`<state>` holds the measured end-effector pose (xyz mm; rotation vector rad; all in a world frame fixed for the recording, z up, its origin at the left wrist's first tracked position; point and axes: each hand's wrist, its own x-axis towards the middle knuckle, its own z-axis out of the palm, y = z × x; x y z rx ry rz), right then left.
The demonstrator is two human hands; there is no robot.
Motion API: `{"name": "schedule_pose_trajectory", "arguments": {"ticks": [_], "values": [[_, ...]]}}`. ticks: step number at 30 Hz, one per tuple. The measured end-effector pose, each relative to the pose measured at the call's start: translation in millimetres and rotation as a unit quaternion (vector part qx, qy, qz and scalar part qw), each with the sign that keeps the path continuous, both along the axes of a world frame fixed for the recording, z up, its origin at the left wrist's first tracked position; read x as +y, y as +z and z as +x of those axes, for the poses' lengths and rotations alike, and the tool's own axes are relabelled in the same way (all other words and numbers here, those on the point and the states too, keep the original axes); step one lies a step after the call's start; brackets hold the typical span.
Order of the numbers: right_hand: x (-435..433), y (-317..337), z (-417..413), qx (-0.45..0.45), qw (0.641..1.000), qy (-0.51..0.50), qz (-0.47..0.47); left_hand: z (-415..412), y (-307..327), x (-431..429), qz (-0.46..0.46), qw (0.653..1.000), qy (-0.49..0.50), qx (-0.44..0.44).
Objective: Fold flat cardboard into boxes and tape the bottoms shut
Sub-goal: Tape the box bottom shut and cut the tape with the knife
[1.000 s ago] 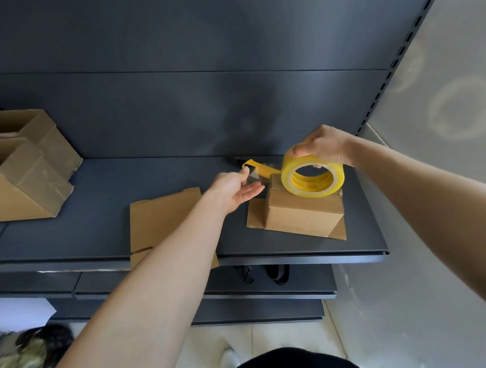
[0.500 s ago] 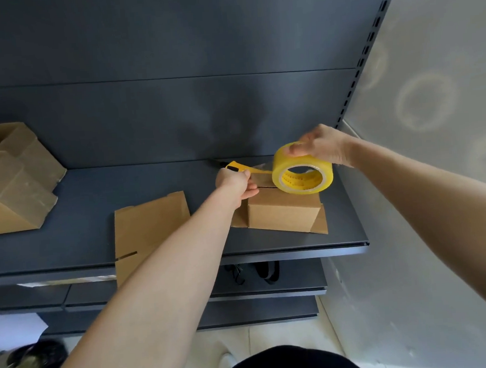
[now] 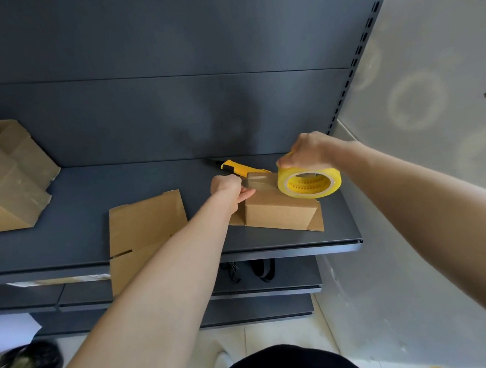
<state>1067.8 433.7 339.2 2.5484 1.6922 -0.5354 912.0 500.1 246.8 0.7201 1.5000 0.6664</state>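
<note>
A small folded box (image 3: 278,210) sits on the dark shelf (image 3: 66,225), its side flaps splayed flat on the shelf. The right hand (image 3: 308,150) curls over a yellow tape roll (image 3: 335,177), gripping it at the box's top, toward its two o'clock corner. The left hand (image 3: 226,185), at the box's ten o'clock, pinches the free end of the clear tape strip (image 3: 260,179), which stretches to the roll. The strip seems to lie on the box top, though that is hard to tell. A yellow knife (image 3: 233,167) lies behind at eleven o'clock. Flat cardboard (image 3: 146,222) overhangs the shelf edge at nine o'clock. Finished boxes (image 3: 8,183) stand far off at nine.
</note>
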Motion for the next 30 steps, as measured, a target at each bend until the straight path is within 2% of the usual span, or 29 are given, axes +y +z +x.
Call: {"name": "schedule_pose_trajectory", "arguments": {"ticks": [14, 26, 30], "values": [[19, -9, -14, -0.058, 0.998, 0.013, -0.009, -17, -11, 2, 0.010, 1.000, 0.022, -0.012], [26, -15, -15, -0.066, 0.998, 0.007, 0.010, -11, -37, 0, 0.013, 0.987, -0.133, 0.086], [25, -19, -12, -0.066, 0.997, -0.001, 0.031, -7, -35, 0, 0.013, 0.985, -0.139, 0.106]]}}
